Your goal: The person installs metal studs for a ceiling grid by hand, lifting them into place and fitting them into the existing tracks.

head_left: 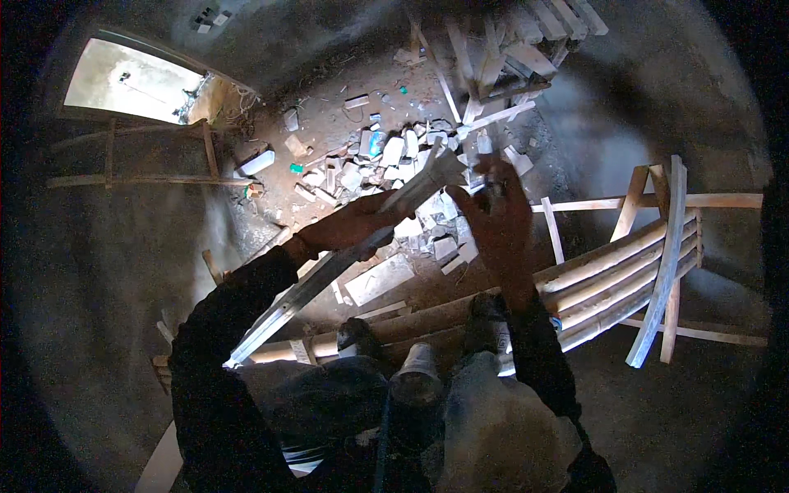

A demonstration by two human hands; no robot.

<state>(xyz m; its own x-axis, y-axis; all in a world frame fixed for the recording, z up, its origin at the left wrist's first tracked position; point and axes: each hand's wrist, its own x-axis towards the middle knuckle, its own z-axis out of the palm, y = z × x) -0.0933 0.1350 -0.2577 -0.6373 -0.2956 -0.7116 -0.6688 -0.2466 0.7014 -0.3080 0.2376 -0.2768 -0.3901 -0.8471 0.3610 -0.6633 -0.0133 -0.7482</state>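
Observation:
My left hand [353, 223] is closed around a long, pale metal channel [304, 287]. The channel slants from the lower left up to its far end, where the metal looks split or bent. Just right of that end is my right hand [500, 209], raised with its fingers curled. Something small and greyish shows among those fingers, too dark to name. A gap shows between the right hand and the channel's end. Below, between my legs, is a grey bucket-like container [417, 374].
I stand on a raised platform of round wooden poles [608, 261], with upright boards [664, 263] at its right. Rubble [403, 160] covers the floor below. Stacked timber [518, 57] stands at the far right. A bright opening [131, 82] is at the upper left.

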